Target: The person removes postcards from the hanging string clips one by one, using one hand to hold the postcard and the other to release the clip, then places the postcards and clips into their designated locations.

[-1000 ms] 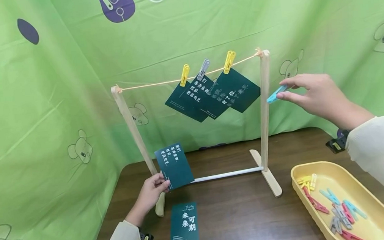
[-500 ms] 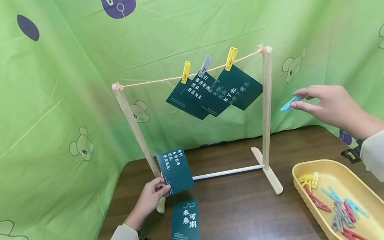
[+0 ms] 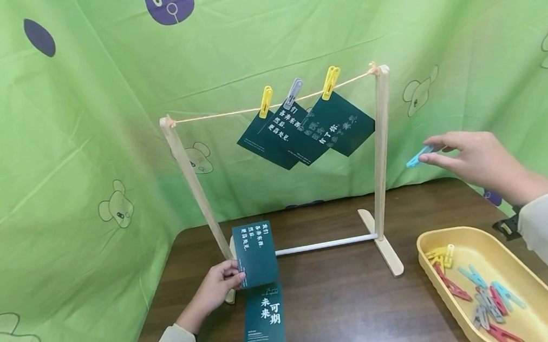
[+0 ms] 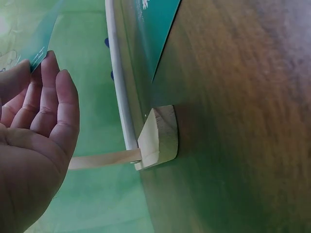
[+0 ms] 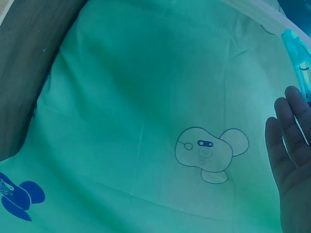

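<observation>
My left hand (image 3: 219, 285) pinches a dark green card (image 3: 257, 256) by its lower left edge, in front of the rack's left post. Beneath that card, a second green card (image 3: 264, 324) lies on the table, its top edge partly covered in the head view. To the right of the rack, my right hand (image 3: 478, 161) holds a light blue clothespin (image 3: 419, 156) in the air between thumb and fingers. Three green cards hang overlapping from the string (image 3: 220, 115), under a yellow clothespin (image 3: 265, 102), a grey clothespin (image 3: 293, 94) and another yellow clothespin (image 3: 331, 83).
The wooden rack (image 3: 377, 156) stands on the brown table (image 3: 344, 300), with a white bar (image 3: 326, 244) low between its posts. At the right, a yellow tray (image 3: 454, 307) contains several yellow, red, blue and grey clothespins. Green cloth (image 3: 262, 41) surrounds the table.
The left hand has lowered its card, which turned more upright and now overlaps the card on the table. The right hand has moved down and right, away from the post, with the blue clothespin.
</observation>
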`<state>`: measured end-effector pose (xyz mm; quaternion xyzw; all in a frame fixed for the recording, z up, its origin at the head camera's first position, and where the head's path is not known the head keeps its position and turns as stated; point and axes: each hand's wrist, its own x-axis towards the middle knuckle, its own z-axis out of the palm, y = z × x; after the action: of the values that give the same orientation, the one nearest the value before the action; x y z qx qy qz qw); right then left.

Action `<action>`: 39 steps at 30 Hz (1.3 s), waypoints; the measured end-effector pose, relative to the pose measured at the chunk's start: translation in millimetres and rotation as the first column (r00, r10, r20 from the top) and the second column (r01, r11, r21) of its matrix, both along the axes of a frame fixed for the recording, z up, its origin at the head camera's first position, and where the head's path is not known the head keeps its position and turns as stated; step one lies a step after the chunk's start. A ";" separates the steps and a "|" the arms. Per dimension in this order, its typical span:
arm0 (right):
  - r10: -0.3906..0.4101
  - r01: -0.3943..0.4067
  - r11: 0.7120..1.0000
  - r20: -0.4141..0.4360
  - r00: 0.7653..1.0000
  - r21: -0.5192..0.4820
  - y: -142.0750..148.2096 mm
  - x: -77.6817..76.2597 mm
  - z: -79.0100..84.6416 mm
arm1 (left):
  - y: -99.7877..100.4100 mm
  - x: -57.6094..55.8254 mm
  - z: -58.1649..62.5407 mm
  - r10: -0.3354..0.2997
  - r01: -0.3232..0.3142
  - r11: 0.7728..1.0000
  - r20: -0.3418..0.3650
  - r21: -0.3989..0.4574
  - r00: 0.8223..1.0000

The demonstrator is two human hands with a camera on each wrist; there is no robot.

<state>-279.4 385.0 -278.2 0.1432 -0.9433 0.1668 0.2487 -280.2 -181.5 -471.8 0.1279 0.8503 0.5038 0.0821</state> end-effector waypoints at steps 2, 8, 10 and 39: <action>-0.003 0.003 1.000 0.004 1.000 0.009 0.4 0.1 -3.2 | -0.5 2.0 -0.6 -0.011 0.011 1.000 0.014 0.000 1.000; 0.004 -0.005 1.000 0.032 0.999 0.026 4.0 -0.4 -12.8 | -2.8 7.0 -1.1 -0.037 0.037 0.999 0.038 0.001 0.999; 0.001 -0.002 1.000 0.044 0.999 0.027 5.8 -0.1 -16.5 | -3.6 8.5 -1.9 -0.045 0.046 0.999 0.040 -0.006 0.998; -0.008 -0.054 0.982 0.329 0.944 0.179 51.4 19.5 -89.2 | -18.1 31.1 -24.5 -0.221 0.226 0.974 0.137 -0.028 0.966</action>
<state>-259.9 436.4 -367.4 0.1470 -0.9812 0.1025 0.0715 -249.1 -199.6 -496.2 0.1873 0.8337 0.4804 0.1977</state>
